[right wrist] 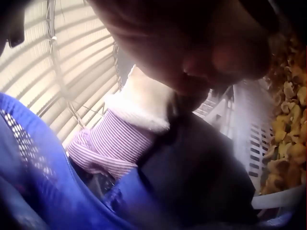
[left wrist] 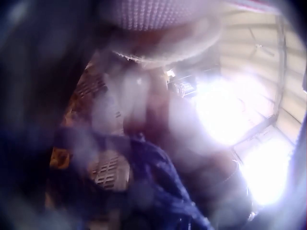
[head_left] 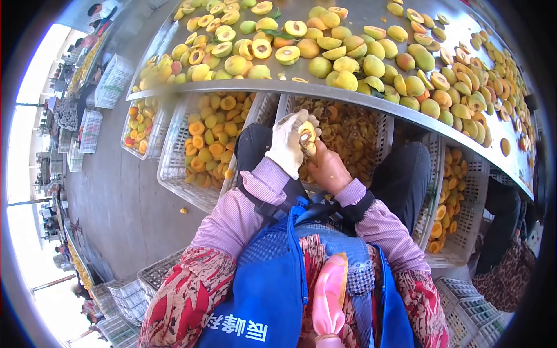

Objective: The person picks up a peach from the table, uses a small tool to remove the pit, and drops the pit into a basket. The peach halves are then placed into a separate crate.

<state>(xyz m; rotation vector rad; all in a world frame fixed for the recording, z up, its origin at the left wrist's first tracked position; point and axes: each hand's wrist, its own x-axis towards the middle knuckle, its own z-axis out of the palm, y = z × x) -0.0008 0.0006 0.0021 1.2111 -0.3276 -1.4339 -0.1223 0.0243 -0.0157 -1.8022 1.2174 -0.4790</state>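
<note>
In the head view my left hand [head_left: 286,142], in a pale glove, grips a yellow peach half [head_left: 306,132] with its cut face turned towards my other hand. My bare right hand [head_left: 328,168] has its fingers curled close against the lower side of that half, its thumb at the fruit. Whether a small tool sits inside this hand I cannot tell. Both hands meet over a white crate [head_left: 384,145] of fruit scraps [head_left: 342,129], between my knees. The right wrist view shows the gloved left wrist and the dark, blurred right hand [right wrist: 192,52]; the left wrist view is blurred.
Above the hands runs the metal table [head_left: 272,87], heaped with whole and halved peaches [head_left: 348,64]. A crate of peach halves [head_left: 191,174] stands left, another crate [head_left: 470,203] right. Stacked crates [head_left: 125,296] stand at lower left. Another person's leg [head_left: 502,214] is at far right.
</note>
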